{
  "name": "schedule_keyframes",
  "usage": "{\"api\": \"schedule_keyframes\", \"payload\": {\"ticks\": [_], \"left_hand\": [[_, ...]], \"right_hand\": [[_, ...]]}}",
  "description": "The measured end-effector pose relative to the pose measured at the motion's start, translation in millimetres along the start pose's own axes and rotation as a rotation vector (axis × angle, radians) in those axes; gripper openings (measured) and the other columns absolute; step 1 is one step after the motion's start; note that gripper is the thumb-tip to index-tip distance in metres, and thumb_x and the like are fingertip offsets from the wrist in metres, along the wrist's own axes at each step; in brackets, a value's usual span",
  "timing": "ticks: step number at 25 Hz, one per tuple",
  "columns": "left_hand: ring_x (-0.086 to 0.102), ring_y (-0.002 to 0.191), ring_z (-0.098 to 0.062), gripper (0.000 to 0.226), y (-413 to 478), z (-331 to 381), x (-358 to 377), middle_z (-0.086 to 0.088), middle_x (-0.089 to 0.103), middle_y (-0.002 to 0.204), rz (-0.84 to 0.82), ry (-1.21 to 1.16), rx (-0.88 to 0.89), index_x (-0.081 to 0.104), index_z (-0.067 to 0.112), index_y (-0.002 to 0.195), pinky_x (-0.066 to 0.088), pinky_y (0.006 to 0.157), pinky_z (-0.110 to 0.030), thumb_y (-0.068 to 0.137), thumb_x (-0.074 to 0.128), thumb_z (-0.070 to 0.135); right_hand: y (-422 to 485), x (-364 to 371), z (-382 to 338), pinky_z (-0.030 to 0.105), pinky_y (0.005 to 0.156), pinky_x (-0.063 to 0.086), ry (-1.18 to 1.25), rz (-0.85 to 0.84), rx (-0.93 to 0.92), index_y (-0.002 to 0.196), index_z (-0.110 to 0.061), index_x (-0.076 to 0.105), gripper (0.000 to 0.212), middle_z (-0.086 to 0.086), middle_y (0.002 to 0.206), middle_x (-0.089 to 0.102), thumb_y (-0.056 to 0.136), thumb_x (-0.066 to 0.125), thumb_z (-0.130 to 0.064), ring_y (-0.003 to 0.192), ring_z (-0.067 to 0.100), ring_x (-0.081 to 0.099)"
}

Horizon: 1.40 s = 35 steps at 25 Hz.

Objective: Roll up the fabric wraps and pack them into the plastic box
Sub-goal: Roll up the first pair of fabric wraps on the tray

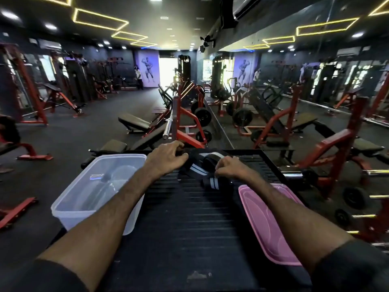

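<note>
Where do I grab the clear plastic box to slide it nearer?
Take the clear plastic box by its right long wall near the far corner, from above, fingers inside and thumb outside: it stands upright and open, and that rim lies beside the left hand.

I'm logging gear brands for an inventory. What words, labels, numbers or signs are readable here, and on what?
No text can be read anywhere in this view.
fabric wraps: white stripes only, no legible label.
plastic box: no print visible.
pink lid: raised curved lines, no words.
wall poster: a figure; any lettering is too blurred.
</note>
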State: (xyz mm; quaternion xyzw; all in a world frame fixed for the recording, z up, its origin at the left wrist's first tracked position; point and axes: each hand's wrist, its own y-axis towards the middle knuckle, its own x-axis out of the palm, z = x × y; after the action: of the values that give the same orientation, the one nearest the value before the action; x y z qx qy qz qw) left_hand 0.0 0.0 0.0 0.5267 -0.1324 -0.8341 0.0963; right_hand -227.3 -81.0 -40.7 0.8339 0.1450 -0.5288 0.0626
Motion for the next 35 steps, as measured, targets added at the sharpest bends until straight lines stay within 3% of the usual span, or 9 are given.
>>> {"api": "schedule_keyframes", "payload": {"ticks": [3, 5, 11, 14, 17, 25, 28, 31, 35], "left_hand": [[0.062, 0.115, -0.026, 0.056, 3.1, -10.6, 21.1, -0.003, 0.069, 0.122, -0.069, -0.035, -0.052, 0.06, 0.025, 0.128, 0.05, 0.097, -0.041, 0.082, 0.052, 0.058], [0.061, 0.118, -0.025, 0.048, -0.2, -14.4, 34.5, -0.002, 0.068, 0.125, -0.114, -0.06, -0.106, 0.059, 0.024, 0.13, 0.048, 0.1, -0.04, 0.089, 0.059, 0.049], [0.061, 0.121, -0.022, 0.046, -7.9, -15.4, 62.5, -0.002, 0.067, 0.128, -0.168, -0.149, -0.126, 0.058, 0.02, 0.133, 0.046, 0.102, -0.037, 0.092, 0.062, 0.041], [0.063, 0.118, -0.021, 0.052, -10.3, -12.9, 61.5, -0.001, 0.068, 0.126, -0.155, -0.257, -0.148, 0.06, 0.018, 0.133, 0.048, 0.103, -0.038, 0.088, 0.062, 0.044], [0.065, 0.111, -0.021, 0.046, -9.5, -3.1, 54.3, 0.003, 0.068, 0.113, -0.121, -0.379, -0.149, 0.061, 0.016, 0.131, 0.051, 0.1, -0.038, 0.091, 0.063, 0.038], [0.058, 0.118, -0.014, 0.037, -1.1, 64.1, 20.8, 0.002, 0.064, 0.126, -0.107, -0.782, -0.06, 0.062, 0.016, 0.13, 0.046, 0.09, -0.029, 0.099, 0.057, 0.036], [0.057, 0.112, -0.016, 0.026, 1.4, 82.3, 20.5, 0.005, 0.065, 0.116, -0.116, -1.028, -0.141, 0.066, 0.027, 0.114, 0.044, 0.09, -0.034, 0.094, 0.061, 0.042], [0.059, 0.11, -0.018, 0.036, 4.8, 83.3, 26.0, 0.001, 0.067, 0.119, -0.101, -1.299, -0.334, 0.065, 0.027, 0.116, 0.044, 0.082, -0.033, 0.088, 0.058, 0.05], [0.063, 0.077, -0.017, 0.024, -9.7, 55.7, 48.2, -0.004, 0.068, 0.089, 0.119, -1.494, -0.58, 0.064, 0.017, 0.101, 0.049, 0.067, -0.029, 0.094, 0.058, 0.039]], "right_hand": [[1.4, 18.1, 21.8, 0.046, 0.1, 0.048, -0.047, -0.066, 0.147, 0.096, -0.022, 0.062, 0.033, 0.001, 0.094, 0.063, 0.07, 0.069, -0.039, 0.101, 0.026, 0.064], [-4.9, 31.3, 26.0, 0.047, 0.102, 0.047, 0.04, -0.064, 0.208, 0.105, -0.023, 0.055, 0.045, 0.003, 0.103, 0.06, 0.067, 0.07, -0.042, 0.102, 0.026, 0.061], [-9.2, 51.8, 25.1, 0.037, 0.088, 0.055, 0.342, 0.137, 0.104, 0.114, -0.021, 0.066, 0.052, 0.004, 0.093, 0.068, 0.062, 0.062, -0.025, 0.09, 0.026, 0.067], [-9.1, 23.8, 12.9, 0.019, 0.062, 0.048, 0.58, 0.285, 0.027, 0.1, -0.013, 0.075, 0.027, -0.004, 0.068, 0.065, 0.077, 0.068, 0.0, 0.061, 0.002, 0.062], [-14.9, -25.1, -4.7, 0.009, 0.04, 0.036, 0.932, 0.385, 0.013, 0.106, -0.006, 0.069, 0.025, -0.014, 0.048, 0.059, 0.089, 0.059, 0.009, 0.037, -0.007, 0.051], [-34.3, -93.3, -26.7, 0.015, 0.037, 0.031, 1.302, 0.426, -0.029, 0.095, -0.012, 0.071, 0.014, -0.01, 0.047, 0.058, 0.091, 0.063, -0.002, 0.034, 0.0, 0.042], [-47.5, -82.5, -33.5, 0.016, 0.041, 0.039, 1.36, 0.36, 0.0, 0.103, -0.012, 0.072, 0.018, -0.007, 0.058, 0.065, 0.088, 0.067, -0.005, 0.043, 0.002, 0.053], [-59.0, -69.1, -34.0, 0.02, 0.051, 0.041, 1.254, 0.183, -0.044, 0.106, -0.016, 0.072, 0.019, -0.005, 0.069, 0.064, 0.088, 0.069, -0.011, 0.055, 0.005, 0.054], [-67.4, -56.8, -16.9, 0.022, 0.054, 0.038, 0.965, -0.068, -0.145, 0.109, -0.014, 0.071, 0.022, 0.001, 0.083, 0.073, 0.088, 0.07, -0.009, 0.059, 0.006, 0.058]]}}
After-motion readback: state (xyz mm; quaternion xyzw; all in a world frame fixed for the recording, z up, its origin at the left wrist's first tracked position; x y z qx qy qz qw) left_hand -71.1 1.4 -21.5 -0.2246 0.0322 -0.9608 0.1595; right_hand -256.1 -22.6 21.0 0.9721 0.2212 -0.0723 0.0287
